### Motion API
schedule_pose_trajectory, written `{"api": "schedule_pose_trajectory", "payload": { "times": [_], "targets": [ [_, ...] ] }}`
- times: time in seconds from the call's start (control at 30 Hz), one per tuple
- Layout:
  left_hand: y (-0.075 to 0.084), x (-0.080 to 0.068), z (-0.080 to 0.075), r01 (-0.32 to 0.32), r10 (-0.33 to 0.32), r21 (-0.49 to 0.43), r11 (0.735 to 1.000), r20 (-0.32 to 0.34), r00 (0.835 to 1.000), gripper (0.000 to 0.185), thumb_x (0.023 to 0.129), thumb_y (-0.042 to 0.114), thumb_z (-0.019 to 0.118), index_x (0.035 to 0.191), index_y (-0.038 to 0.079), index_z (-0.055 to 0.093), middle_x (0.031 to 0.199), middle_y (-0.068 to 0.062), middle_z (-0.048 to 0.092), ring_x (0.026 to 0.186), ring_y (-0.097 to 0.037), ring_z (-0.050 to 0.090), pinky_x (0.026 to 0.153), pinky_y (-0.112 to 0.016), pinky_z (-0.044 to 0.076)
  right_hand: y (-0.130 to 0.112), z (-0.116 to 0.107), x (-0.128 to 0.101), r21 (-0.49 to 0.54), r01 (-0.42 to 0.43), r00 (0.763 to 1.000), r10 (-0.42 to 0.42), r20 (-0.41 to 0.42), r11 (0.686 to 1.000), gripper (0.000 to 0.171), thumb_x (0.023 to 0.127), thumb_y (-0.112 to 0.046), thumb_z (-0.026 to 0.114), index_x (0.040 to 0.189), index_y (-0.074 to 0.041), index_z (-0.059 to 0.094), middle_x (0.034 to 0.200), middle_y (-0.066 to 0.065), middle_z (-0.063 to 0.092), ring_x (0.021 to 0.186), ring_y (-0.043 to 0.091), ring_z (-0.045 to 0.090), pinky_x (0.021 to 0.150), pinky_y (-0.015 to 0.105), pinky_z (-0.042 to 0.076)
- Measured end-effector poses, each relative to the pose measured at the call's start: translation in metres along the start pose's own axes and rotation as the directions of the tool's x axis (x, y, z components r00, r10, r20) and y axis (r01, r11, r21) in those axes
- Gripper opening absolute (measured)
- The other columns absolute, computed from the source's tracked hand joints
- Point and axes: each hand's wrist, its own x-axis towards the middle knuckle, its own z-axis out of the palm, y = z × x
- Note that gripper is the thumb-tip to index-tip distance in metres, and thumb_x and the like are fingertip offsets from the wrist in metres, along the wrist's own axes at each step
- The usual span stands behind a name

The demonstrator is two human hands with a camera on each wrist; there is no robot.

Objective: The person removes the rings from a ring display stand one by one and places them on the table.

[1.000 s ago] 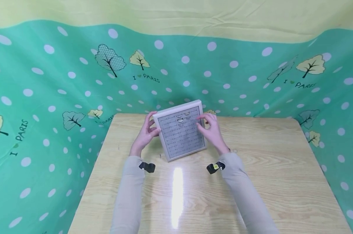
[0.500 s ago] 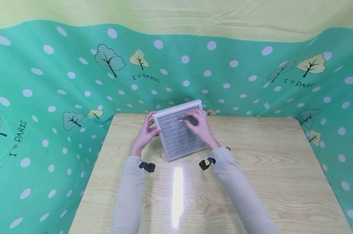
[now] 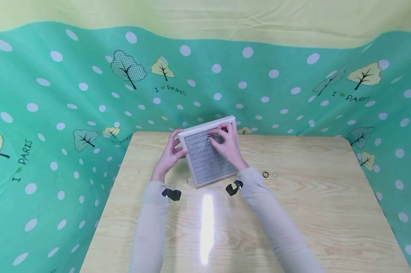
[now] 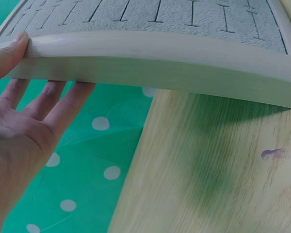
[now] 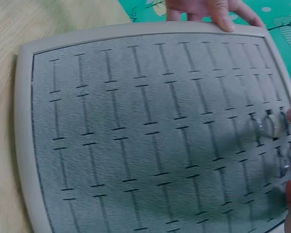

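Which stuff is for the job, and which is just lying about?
For the job:
slotted ring tray, gripped by the left hand
rings in its slots, near the right hand

Seemingly just lying about:
black ring on the table
faint pale ring beside it

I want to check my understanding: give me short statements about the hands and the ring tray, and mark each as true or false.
1. The left hand grips the edge of the ring display tray. True.
2. The black ring lies inside the tray. False: the black ring lies on the wooden table.
3. The right hand is at the tray's rings. True.
4. Every slot holds a ring. False: most visible slots are bare.
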Motion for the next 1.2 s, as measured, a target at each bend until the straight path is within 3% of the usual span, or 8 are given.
{"api": "schedule_pose_trajectory", "payload": {
  "times": [0.23, 0.5, 0.73, 1.07, 1.2],
  "targets": [
    [0.000, -0.002, 0.000, -0.008, 0.008, 0.015, 1.000, -0.005, 1.000, 0.076, 0.087, -0.017, 0.053, 0.148, 0.019, 0.026, 0.130, -0.029, 0.046, 0.100, -0.039, 0.059, 0.079, -0.047, 0.056, 0.000, 0.010, -0.003, 0.012, -0.029, 0.999, 0.030, -0.034, 1.000, 0.017, 0.078, -0.004, 0.077, 0.094, -0.006, 0.074, 0.102, 0.009, 0.046, 0.101, 0.029, 0.037, 0.089, 0.039, 0.031],
    [0.002, -0.002, 0.001, -0.004, 0.005, 0.012, 1.000, -0.011, 1.000, 0.075, 0.087, -0.018, 0.052, 0.147, 0.019, 0.027, 0.131, -0.027, 0.046, 0.102, -0.041, 0.058, 0.080, -0.048, 0.056, -0.005, 0.016, -0.004, -0.039, -0.091, 0.994, 0.088, -0.063, 0.995, 0.008, 0.083, -0.006, 0.074, 0.089, -0.005, 0.070, 0.104, 0.010, 0.040, 0.102, 0.029, 0.034, 0.085, 0.037, 0.033],
    [0.000, -0.002, 0.003, -0.008, 0.008, 0.012, 1.000, -0.009, 1.000, 0.075, 0.087, -0.018, 0.052, 0.147, 0.020, 0.027, 0.130, -0.027, 0.046, 0.102, -0.038, 0.059, 0.079, -0.047, 0.056, -0.008, 0.012, -0.005, -0.062, -0.086, 0.996, 0.085, -0.019, 0.994, 0.006, 0.086, -0.007, 0.071, 0.089, -0.005, 0.066, 0.108, 0.013, 0.040, 0.106, 0.031, 0.033, 0.088, 0.038, 0.034],
    [0.000, -0.003, 0.005, -0.005, 0.005, 0.010, 1.000, -0.009, 1.000, 0.077, 0.087, -0.016, 0.053, 0.147, 0.023, 0.027, 0.130, -0.026, 0.047, 0.100, -0.034, 0.061, 0.079, -0.047, 0.056, -0.004, -0.001, -0.007, 0.009, -0.085, 0.993, 0.084, 0.078, 0.996, 0.007, 0.087, -0.003, 0.068, 0.089, -0.005, 0.061, 0.114, 0.014, 0.043, 0.113, 0.031, 0.033, 0.099, 0.043, 0.029],
    [0.001, -0.002, 0.004, -0.006, 0.006, 0.009, 1.000, -0.007, 1.000, 0.077, 0.087, -0.017, 0.053, 0.147, 0.023, 0.027, 0.130, -0.025, 0.047, 0.101, -0.035, 0.060, 0.080, -0.045, 0.056, -0.005, -0.006, -0.009, 0.056, -0.100, 0.992, 0.095, 0.081, 0.993, 0.008, 0.085, -0.002, 0.068, 0.089, -0.004, 0.062, 0.115, 0.014, 0.049, 0.115, 0.030, 0.036, 0.102, 0.042, 0.030]
  ]
}}
